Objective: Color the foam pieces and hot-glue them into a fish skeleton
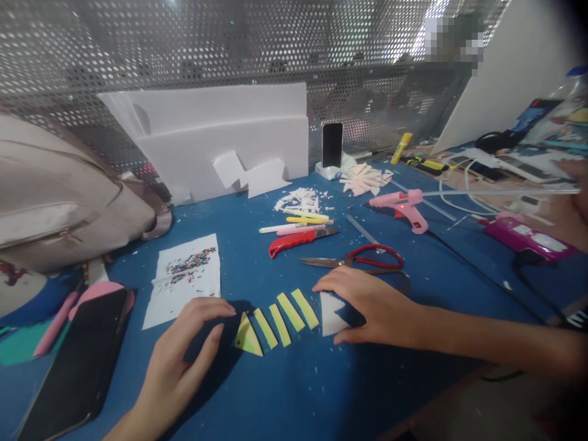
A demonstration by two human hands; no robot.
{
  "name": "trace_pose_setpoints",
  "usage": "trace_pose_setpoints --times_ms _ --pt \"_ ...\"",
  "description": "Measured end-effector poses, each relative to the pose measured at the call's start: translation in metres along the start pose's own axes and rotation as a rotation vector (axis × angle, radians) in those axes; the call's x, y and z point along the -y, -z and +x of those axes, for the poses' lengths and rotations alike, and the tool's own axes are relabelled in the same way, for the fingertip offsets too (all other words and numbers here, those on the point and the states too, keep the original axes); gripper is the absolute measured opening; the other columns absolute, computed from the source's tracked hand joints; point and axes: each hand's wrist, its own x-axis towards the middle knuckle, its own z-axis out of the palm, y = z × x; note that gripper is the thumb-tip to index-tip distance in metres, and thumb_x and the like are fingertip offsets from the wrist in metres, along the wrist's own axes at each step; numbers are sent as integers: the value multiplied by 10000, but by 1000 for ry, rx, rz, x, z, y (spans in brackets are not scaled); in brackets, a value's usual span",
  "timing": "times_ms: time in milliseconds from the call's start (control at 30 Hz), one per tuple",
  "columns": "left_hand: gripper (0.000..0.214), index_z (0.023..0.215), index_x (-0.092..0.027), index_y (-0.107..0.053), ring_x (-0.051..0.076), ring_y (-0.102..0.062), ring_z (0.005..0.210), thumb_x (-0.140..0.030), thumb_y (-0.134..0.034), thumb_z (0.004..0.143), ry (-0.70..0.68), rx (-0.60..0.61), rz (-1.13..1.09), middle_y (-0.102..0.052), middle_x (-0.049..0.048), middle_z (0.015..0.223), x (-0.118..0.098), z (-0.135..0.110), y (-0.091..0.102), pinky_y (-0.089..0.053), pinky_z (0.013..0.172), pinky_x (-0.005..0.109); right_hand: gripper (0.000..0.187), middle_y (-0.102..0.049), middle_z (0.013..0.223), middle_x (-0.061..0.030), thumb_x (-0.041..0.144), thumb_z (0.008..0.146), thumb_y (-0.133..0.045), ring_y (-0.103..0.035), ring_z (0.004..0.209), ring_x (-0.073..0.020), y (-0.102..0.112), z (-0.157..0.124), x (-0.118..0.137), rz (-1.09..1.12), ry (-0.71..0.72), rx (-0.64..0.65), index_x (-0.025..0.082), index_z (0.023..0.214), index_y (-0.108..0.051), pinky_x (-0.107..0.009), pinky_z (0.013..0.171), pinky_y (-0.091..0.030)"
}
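Observation:
A fish-like row of flat cut pieces lies on the blue table [280,398]. At its left end is a yellow-green pointed head piece [248,335] with a dark dot, then several yellow-green strips [280,324], spaced apart. A white notched tail-shaped piece [331,313] ends the row on the right. My right hand [374,306] spans this tail piece, with fingers at its upper edge and the thumb at its lower edge. Beside the head piece, my left hand [186,352] is open, thumb and fingers apart, holding nothing.
Scissors [353,260], a red cutter [296,241] and several markers [298,227] lie behind the row. A pink glue gun [404,205] stands right, its cord trailing across. Left are paper with small beads [184,275], a phone [80,361] and a bag [59,190].

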Motion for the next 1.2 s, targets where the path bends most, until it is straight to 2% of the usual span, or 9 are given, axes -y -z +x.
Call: trace_pose_setpoints --times_ms 67,233,300,467,600,733,867,1100,1200 --pt "161 1083 -262 -558 133 -567 1054 -212 -437 989 17 -3 1 -596 7 1093 -2 -1 0 -435 925 235 650 -591 1319 -98 446 785 -762 -535 1231 -261 6 1 1 4 -8 -5 204 1334 -513 -436 1067 -400" --pt "153 1080 -261 -565 153 -582 1030 -228 -452 982 18 14 -12 -614 16 1077 1 -2 1 -456 902 256 600 -549 1384 -70 427 849 -694 -531 1248 -241 50 12 -9 8 17 6 278 1389 -481 -380 1016 -441" --pt "148 1077 -267 -571 150 -588 1013 -235 -470 974 7 24 -18 -618 11 1070 2 -1 1 -461 887 246 581 -540 1398 -66 418 857 -685 -524 1259 -237 59 17 -14 20 47 48 282 1385 -484 -373 1016 -445" --pt "167 1086 -260 -559 155 -564 1050 -204 -439 984 35 1 -27 -601 19 1094 -3 -1 0 -436 917 256 675 -512 1446 -80 369 823 -725 -429 1363 -262 39 27 -17 27 165 176 243 1427 -453 -410 1086 -394" --pt "160 1075 -265 -557 140 -554 1049 -207 -437 988 41 0 -44 -587 4 1086 -6 0 -1 -417 919 241 793 -486 1462 -141 435 797 -750 -362 1396 -304 17 34 -6 -35 229 134 143 1453 -413 -481 1132 -319" --pt "160 1073 -259 -562 150 -556 1048 -205 -437 988 43 -5 -43 -588 14 1087 -5 -1 -1 -421 914 256 708 -543 1399 -139 409 853 -701 -441 1317 -291 9 40 4 -81 281 78 143 1444 -418 -472 1072 -373" --pt "155 1078 -261 -558 154 -566 1046 -202 -450 983 38 -7 -38 -598 17 1088 -4 -2 -1 -431 914 264 718 -553 1349 -139 385 819 -743 -496 1234 -272 10 45 8 -82 284 46 157 1422 -428 -439 1022 -423" --pt "157 1080 -263 -567 160 -581 1034 -213 -459 977 19 5 -33 -617 20 1080 1 -2 0 -450 900 271 539 -543 1270 -140 212 901 -633 -523 1122 -251 6 55 5 -144 287 -44 163 1401 -439 -416 913 -470" --pt "164 1083 -264 -575 159 -598 1018 -214 -472 967 -5 10 -33 -629 18 1076 4 -2 0 -470 881 263 504 -551 1264 -135 217 905 -627 -532 1106 -240 5 55 4 -147 292 -40 172 1381 -467 -409 909 -474"
